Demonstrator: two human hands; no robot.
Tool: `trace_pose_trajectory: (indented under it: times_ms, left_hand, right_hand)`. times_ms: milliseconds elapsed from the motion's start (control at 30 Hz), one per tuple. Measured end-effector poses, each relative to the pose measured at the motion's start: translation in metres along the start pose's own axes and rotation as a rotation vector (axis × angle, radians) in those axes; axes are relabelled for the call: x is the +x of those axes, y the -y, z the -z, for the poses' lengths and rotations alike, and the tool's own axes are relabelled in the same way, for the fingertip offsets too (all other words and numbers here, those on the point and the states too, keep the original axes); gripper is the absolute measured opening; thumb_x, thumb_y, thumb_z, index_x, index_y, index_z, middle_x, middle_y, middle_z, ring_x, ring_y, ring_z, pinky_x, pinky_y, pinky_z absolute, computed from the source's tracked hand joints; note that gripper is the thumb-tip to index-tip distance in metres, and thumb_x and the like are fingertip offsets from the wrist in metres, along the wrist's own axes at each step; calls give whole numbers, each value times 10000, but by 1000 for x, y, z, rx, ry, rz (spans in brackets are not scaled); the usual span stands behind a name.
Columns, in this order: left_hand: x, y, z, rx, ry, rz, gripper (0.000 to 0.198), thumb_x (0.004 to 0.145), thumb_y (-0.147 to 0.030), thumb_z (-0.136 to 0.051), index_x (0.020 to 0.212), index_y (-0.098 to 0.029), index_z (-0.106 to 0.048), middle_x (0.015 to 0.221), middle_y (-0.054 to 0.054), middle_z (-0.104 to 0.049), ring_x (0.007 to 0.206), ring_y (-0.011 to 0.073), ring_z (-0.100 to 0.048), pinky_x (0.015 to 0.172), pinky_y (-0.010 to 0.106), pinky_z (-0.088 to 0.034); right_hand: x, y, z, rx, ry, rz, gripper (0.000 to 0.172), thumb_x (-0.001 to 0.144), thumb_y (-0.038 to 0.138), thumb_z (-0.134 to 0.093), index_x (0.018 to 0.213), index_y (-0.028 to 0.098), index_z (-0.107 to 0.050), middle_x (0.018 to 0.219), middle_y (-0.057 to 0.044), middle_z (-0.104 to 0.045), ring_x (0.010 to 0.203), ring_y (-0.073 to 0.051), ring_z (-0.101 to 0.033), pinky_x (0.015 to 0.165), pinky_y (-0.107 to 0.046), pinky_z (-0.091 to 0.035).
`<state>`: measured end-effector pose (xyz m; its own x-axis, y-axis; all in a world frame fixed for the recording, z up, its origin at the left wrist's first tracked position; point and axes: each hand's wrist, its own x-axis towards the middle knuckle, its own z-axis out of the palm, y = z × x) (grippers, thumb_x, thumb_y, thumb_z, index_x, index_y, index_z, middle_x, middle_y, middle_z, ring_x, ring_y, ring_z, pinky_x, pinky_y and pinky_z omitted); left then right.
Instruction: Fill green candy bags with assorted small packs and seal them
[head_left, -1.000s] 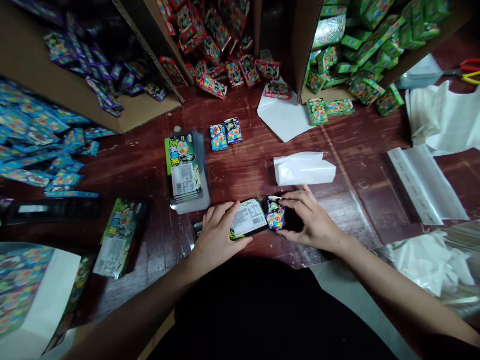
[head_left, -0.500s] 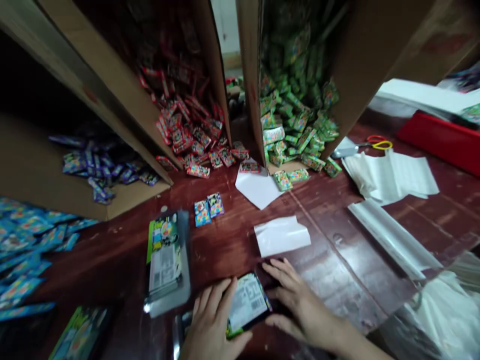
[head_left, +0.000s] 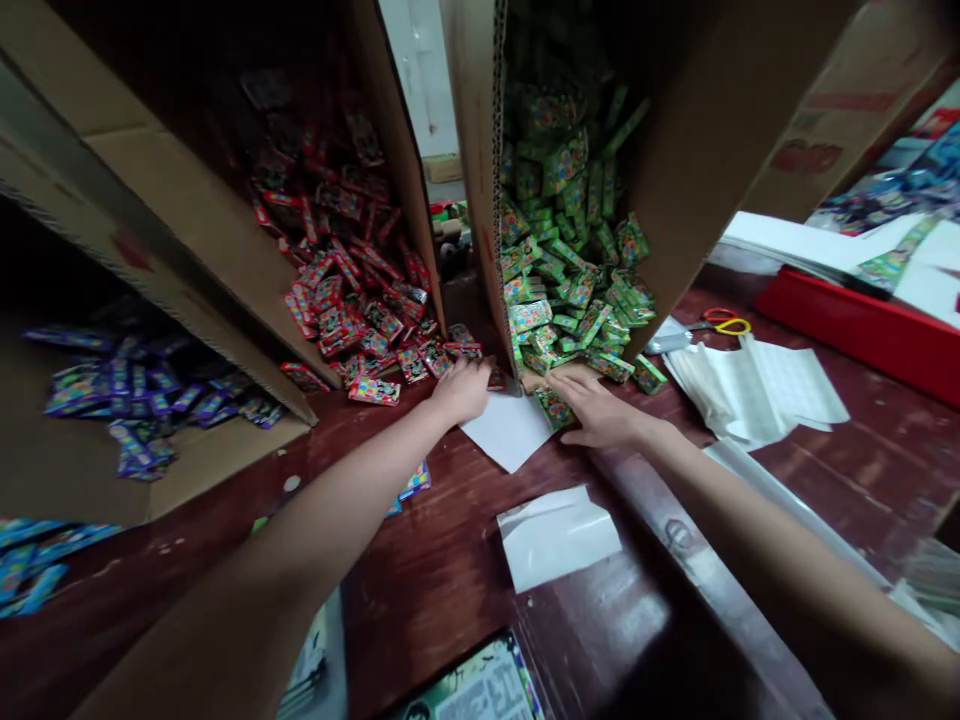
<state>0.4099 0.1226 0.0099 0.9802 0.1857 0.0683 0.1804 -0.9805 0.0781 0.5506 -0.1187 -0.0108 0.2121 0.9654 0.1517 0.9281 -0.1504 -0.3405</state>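
Purple boxes (head_left: 150,390) lie well to the left of the left hand (head_left: 463,390), and a heap of red boxes (head_left: 352,290) lies just beyond it. Its fingers bend down at a red box (head_left: 496,379); I cannot tell whether they grip it. White paper (head_left: 510,432) lies between the hands. A green box (head_left: 554,408) sits under the right hand (head_left: 598,412), thumb and fingers apart around it, grip unclear. Green boxes (head_left: 574,270) pile beyond that hand; scissors (head_left: 726,322) lie to its right.

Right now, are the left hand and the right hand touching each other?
Apart. The head view shows the left hand by the red packets and the right hand at a green packet, with white paper between them.
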Motion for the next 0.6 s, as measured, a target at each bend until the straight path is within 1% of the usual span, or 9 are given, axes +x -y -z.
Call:
trace_pose_trajectory:
  times_ms: [67, 133, 200, 300, 367, 400, 467, 533, 600]
  left_hand:
    - [24, 0, -10, -1, -7, 40, 616, 827, -126, -580, 1434, -102, -481, 1269, 203, -651, 1192, 345, -567, 1003, 460, -449]
    - [26, 2, -12, 3, -24, 75, 628, 815, -145, -592, 1431, -99, -481, 1229, 211, -655, 1175, 368, -570, 988, 480, -447]
    - [9, 1, -4, 7, -49, 104, 635, 846, -205, -583, 1458, -109, -448, 1213, 204, -637, 1177, 375, -565, 998, 493, -441]
    - [-47, -19, 21, -112, -133, 92, 601, 896, -345, -556, 1469, -203, -439, 1239, 132, -595, 1156, 319, -592, 997, 439, -478]
    - [-96, -50, 36, -297, -185, 35, 465, 883, -385, -571, 1332, -269, -552, 1278, 62, -573, 1125, 257, -623, 1003, 383, -507]
    - [-122, -70, 40, -366, -181, 16, 414, 858, -397, -599, 1254, -278, -587, 1291, 47, -568, 1116, 253, -631, 1002, 382, -520]
    - [-168, -114, 41, -478, -106, 11, 385, 812, -405, -663, 1174, -295, -591, 1338, 43, -550, 1068, 256, -658, 908, 392, -579]
    - [-203, -159, 29, -564, -14, -1, 393, 806, -406, -697, 1159, -291, -569, 1309, 56, -569, 1034, 261, -678, 847, 399, -603]
    - [-223, -193, 12, -596, 67, 3, 480, 814, -453, -728, 1213, -268, -536, 1298, 84, -572, 1015, 271, -692, 823, 402, -607]
  right_hand:
    - [21, -14, 0, 8, 40, 2, 912, 697, 310, -839, 1495, 153, -428, 1452, -199, -549, 1356, -373, -498, 1107, -578, -418]
    - [23, -16, 4, 16, 51, 0, 866, 690, 333, -848, 1449, 126, -484, 1403, -202, -580, 1330, -369, -519, 1103, -546, -429]
    - [5, -10, 13, 78, 33, -18, 831, 742, 393, -819, 1444, 105, -481, 1406, -206, -569, 1339, -362, -509, 1107, -518, -435]
    - [-53, 9, 34, 417, 17, -117, 605, 931, 483, -621, 1427, 157, -502, 1358, -143, -613, 1247, -291, -599, 1047, -444, -506]
    - [-98, 23, 45, 700, 57, -252, 459, 1012, 498, -478, 1319, 175, -588, 1177, -102, -699, 1021, -234, -701, 912, -383, -578]
    - [-119, 30, 48, 799, 86, -325, 447, 1025, 508, -445, 1269, 173, -611, 1075, -88, -719, 893, -209, -717, 826, -354, -598]
    - [-155, 45, 44, 900, 117, -470, 464, 1016, 541, -450, 1265, 175, -587, 958, -65, -716, 694, -171, -691, 675, -317, -596]
    - [-185, 61, 31, 832, 112, -601, 517, 1004, 574, -448, 1353, 196, -503, 940, -57, -712, 615, -164, -668, 603, -316, -577]
    - [-211, 79, 16, 557, 117, -729, 556, 1006, 597, -404, 1397, 206, -461, 878, -65, -719, 616, -205, -684, 618, -362, -575]
